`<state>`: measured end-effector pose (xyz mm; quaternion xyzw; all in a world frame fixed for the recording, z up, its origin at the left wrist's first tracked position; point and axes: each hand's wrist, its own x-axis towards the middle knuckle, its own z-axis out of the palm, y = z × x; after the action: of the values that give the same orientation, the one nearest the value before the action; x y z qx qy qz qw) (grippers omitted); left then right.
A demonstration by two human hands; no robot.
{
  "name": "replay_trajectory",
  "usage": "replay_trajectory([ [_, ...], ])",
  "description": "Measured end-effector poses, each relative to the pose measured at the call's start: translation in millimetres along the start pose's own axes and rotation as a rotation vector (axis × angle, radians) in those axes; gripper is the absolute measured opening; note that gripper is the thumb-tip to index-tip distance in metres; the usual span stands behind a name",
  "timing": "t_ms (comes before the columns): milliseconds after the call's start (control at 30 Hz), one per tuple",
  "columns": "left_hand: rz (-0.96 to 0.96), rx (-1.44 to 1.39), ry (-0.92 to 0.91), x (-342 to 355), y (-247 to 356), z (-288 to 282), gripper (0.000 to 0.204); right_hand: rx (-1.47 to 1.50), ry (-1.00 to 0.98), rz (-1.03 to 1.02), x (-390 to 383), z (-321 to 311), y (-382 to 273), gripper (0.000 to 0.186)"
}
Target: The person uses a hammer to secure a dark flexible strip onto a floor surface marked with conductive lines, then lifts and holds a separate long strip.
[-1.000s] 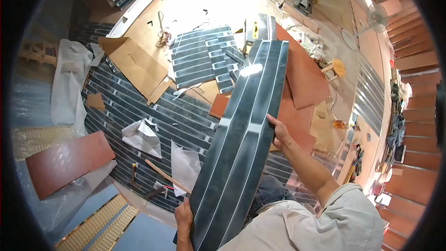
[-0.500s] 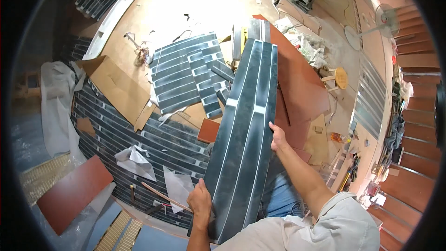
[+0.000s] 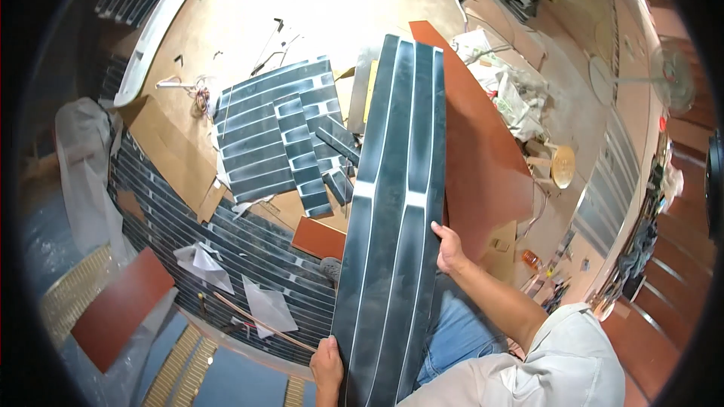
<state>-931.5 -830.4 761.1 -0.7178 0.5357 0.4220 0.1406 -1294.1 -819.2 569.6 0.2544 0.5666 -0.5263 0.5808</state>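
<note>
A long dark panel (image 3: 388, 256) with pale lines and white patches stretches away from me, slightly tilted, its near end running out of the picture at the bottom. My left hand (image 3: 326, 365) is closed on its left edge near the close end, thumb on top. Farther along, my right hand (image 3: 450, 247) grips the right edge, thumb on the face and fingers hidden beneath. Left of the panel's far half lies a stack of similar dark striped panels (image 3: 253, 147) with shorter cut pieces (image 3: 302, 154) on it. A red-brown board (image 3: 486, 143) lies partly under the held panel.
Dark striped planks (image 3: 249, 237) cover the floor at left, with white paper scraps (image 3: 268, 307) and a thin strip (image 3: 264, 322) on them. Cardboard (image 3: 170, 154) lies beyond. A small stool (image 3: 562, 166), crumpled plastic (image 3: 520, 102) and a standing fan (image 3: 667, 79) are at right.
The held panel has turned a little, its far end now farther left and nearer in the picture. Both hands keep their grip. The whole view has shifted with my head.
</note>
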Motion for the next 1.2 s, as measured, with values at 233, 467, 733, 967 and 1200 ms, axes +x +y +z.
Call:
replay_trajectory([
  [233, -0.16, -0.126, -0.137, 36, 64, 49, 0.047, -0.021, -0.138, -0.022, 83, -16, -113, 0.037],
  [467, -0.16, -0.37, -0.049, 99, 87, 102, 0.028, -0.4, -0.08, -0.176, 323, -51, -264, 0.024],
  [733, -0.17, -0.142, -0.142, 149, 119, 99, 0.036, -0.363, -0.051, -0.591, 598, 2, -364, 0.044],
  [967, -0.242, -0.059, -0.295, 184, 99, 98, 0.043, -0.193, -0.246, -0.497, 695, 24, -400, 0.049],
  [1200, -0.209, -0.087, -0.28, 206, 71, 115, 0.042, -0.193, -0.164, -0.537, 678, 30, -396, 0.053],
])
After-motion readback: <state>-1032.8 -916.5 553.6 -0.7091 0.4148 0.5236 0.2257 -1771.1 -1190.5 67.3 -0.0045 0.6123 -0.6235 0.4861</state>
